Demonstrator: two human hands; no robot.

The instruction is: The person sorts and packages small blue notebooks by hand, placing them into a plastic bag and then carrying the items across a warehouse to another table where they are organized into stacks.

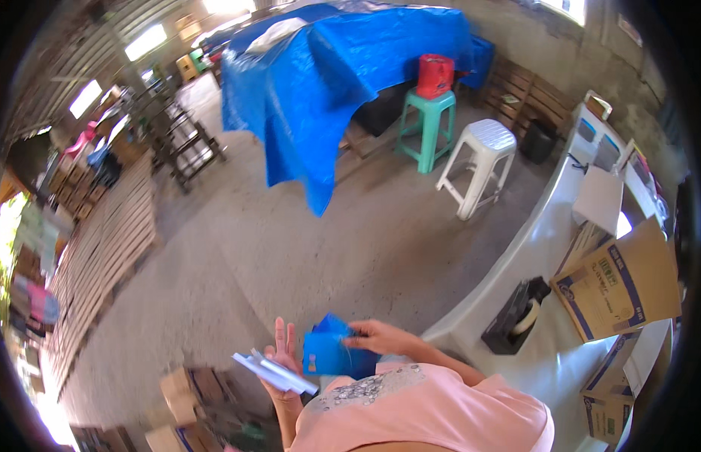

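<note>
Low in the head view, my left hand holds a slim white bundle, with two fingers pointing up past it. The bundle looks like a stack of flat white pieces with a dark lower edge, but its exact kind is unclear. My right hand grips the top edge of a blue packet in front of my chest. A pointed blue flap rises at the packet's top, and small light marks show on its side. Packet and bundle are close beside each other.
A grey table curves along my right, bearing a black tape dispenser and an open cardboard box. Ahead stand a white stool, a green stool and a blue tarp. More boxes lie at lower left.
</note>
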